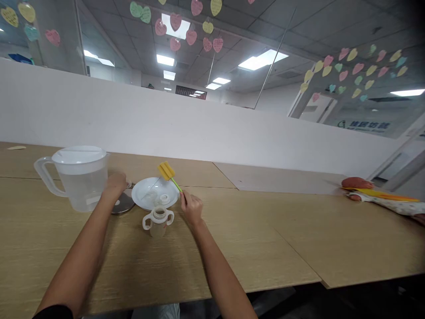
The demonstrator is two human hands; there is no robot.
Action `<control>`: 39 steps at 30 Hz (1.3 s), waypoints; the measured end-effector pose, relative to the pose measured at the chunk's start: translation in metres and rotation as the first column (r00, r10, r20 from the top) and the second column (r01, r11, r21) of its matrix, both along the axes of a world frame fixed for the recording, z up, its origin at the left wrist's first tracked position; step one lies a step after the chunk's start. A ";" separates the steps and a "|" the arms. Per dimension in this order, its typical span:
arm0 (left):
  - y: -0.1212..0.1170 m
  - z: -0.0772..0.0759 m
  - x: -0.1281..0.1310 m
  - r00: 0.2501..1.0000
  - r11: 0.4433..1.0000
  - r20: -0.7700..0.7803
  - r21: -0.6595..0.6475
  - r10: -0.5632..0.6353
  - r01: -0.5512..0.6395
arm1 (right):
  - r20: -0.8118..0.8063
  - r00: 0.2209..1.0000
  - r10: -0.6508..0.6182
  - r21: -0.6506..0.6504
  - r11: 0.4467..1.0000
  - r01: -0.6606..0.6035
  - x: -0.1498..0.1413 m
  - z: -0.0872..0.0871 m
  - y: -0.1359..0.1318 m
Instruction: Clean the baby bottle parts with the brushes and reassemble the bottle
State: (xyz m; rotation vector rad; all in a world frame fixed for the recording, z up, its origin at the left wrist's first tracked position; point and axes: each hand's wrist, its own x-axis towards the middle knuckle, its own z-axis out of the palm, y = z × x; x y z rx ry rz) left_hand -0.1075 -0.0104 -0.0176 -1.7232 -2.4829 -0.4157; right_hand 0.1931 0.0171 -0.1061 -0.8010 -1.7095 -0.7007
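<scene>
My right hand (191,208) pinches the green handle of a yellow sponge bottle brush (166,171), whose head points up and left beyond the plate. A white plate (155,199) holds clear small parts and a white ring (164,199). My left hand (115,186) is curled just left of the plate, above a round metal lid (123,204); anything inside it is hidden. A clear plastic pitcher (79,186) with a white lid and some water stands left of that hand. A two-handled baby bottle (158,222) stands in front of the plate, between my hands.
The items stand on a light wooden table (252,230) backed by a white partition (166,124). A beige board (279,178) lies on the far side. At the far right lie a patterned cloth (388,204), a yellow strip and a reddish object (357,183).
</scene>
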 end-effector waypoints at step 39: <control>0.017 -0.037 0.088 0.865 0.862 -0.032 -0.102 -0.501 0.496 | 0.043 0.998 0.050 -0.130 0.991 -0.044 -0.003 -0.004 0.002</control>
